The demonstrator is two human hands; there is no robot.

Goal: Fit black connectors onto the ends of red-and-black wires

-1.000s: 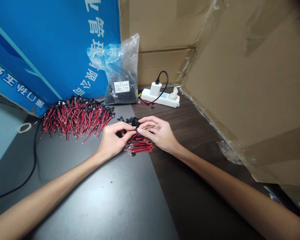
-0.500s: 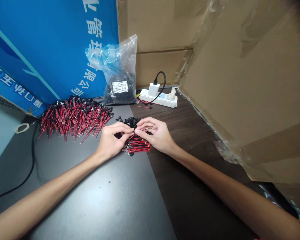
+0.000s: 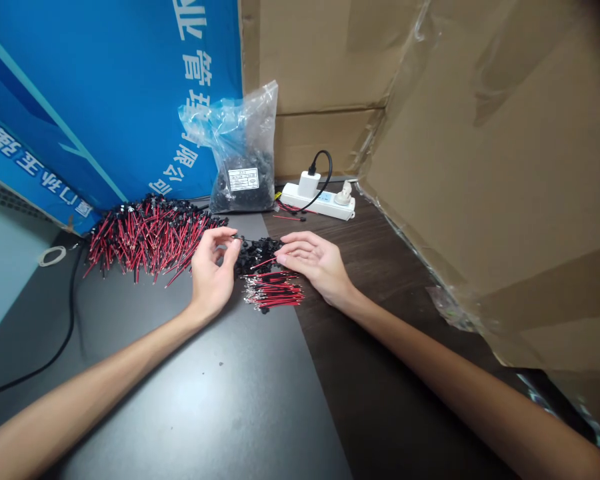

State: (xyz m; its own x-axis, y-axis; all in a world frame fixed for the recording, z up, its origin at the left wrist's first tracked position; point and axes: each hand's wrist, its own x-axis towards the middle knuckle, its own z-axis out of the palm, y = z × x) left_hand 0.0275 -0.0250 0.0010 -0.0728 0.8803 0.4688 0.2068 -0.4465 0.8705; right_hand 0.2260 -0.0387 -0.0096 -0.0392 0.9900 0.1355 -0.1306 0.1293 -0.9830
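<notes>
My left hand [image 3: 211, 270] is raised a little above the dark mat, thumb and forefinger pinched on a thin wire with a black connector [image 3: 236, 237] at its tip. It is between the big heap of red and black wires [image 3: 147, 237] and a small pile of loose black connectors [image 3: 253, 252]. My right hand [image 3: 314, 261] rests low over that small pile, fingers stretched leftward and held together. Its fingertips meet the end of a single red wire [image 3: 264, 263], which is tilted up from a bundle of red wires [image 3: 275, 293] below.
A clear bag of black parts [image 3: 243, 157] leans on a blue board [image 3: 105, 100]. A white power strip with a charger [image 3: 317, 197] lies at the back. Cardboard walls [image 3: 505, 167] close the right side and rear. A black cable [image 3: 70, 313] and a rubber band [image 3: 51, 255] are at the left.
My hands have separated. The left hand moved left and up with the connector-tipped wire, away from the right hand. The right hand lowered onto the small pile.
</notes>
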